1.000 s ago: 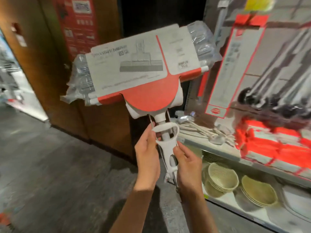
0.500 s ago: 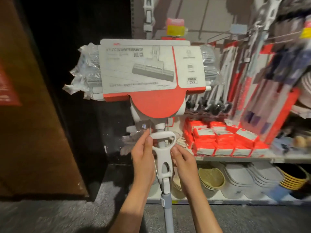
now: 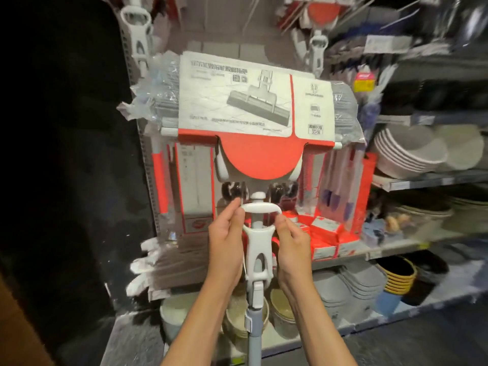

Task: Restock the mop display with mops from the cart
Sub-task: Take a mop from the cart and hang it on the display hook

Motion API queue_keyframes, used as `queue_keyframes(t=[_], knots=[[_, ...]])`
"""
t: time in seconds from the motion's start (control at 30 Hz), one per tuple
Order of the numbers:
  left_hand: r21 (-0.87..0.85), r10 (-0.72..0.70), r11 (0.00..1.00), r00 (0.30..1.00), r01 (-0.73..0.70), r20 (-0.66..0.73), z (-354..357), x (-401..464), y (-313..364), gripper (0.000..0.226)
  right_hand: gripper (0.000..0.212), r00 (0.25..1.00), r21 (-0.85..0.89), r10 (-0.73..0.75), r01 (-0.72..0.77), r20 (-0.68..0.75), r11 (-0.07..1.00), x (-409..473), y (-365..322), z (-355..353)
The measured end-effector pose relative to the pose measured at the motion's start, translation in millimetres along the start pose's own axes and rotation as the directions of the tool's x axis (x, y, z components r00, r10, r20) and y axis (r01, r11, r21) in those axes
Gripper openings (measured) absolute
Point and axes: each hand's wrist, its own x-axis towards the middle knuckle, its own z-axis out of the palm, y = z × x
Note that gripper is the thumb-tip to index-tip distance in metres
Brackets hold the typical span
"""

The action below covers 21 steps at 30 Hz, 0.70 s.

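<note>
- Red-and-grey shelving fills the view ahead of us: the mop display, with boxed and hanging cleaning goods, stacked bowls at the right, and more bowls and baskets on the lower shelf. It is blurred, so we cannot read fine detail.
- White handle parts of other mops hang high on the display, one at upper left and another near upper centre. So some stock is already up; we cannot tell how many more are due, and the cart is out of view.
- Between us and the display we hold one packaged mop. Its long axis runs nearly vertical: the pole drops towards the floor and out of the frame's bottom edge, and the head points up.
- Its head, wrapped in clear plastic with a grey and red printed card, lies crosswise at the top, tilted a little down to the right, its printed face towards us.
- By our judgement this mop is not yet hung: it is carried in front of the shelves, touching none of them, and has yet to be lifted onto a hook or rail.
- Our left hand grips the left side of the white lever frame below the head, fingers curled round it.
- Our right hand holds the frame's right side likewise, fingertips pinching near the top loop.
</note>
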Motion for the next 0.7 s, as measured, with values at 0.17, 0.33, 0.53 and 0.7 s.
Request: queue_keyframes(t=[0.17, 0.33, 0.53, 0.7], knots=[[-0.025, 0.024, 0.999, 0.999, -0.023, 0.036, 77.9, 8.1, -11.7, 0.022, 0.029, 0.99, 0.076, -0.007, 0.018, -0.141, 0.997, 39.7, -19.3, -45.1], [-0.046, 0.018, 0.999, 0.997, -0.015, 0.074, 149.9, 16.4, -24.2, 0.028, 0.035, 0.983, 0.052, -0.101, 0.11, -0.156, 0.993, 85.3, -37.3, -101.0], [-0.059, 0.058, 0.997, 0.991, -0.051, 0.125, 216.8, 20.0, -49.3, 0.028, 0.037, 0.976, 0.034, -0.151, 0.158, -0.156, 0.987, 135.2, -55.5, -157.9], [-0.04, 0.176, 0.984, 0.974, -0.172, 0.142, 256.3, 22.1, -58.6, 0.042, 0.033, 0.976, 0.065, -0.137, 0.15, -0.171, 0.986, 170.4, -68.7, -182.7]])
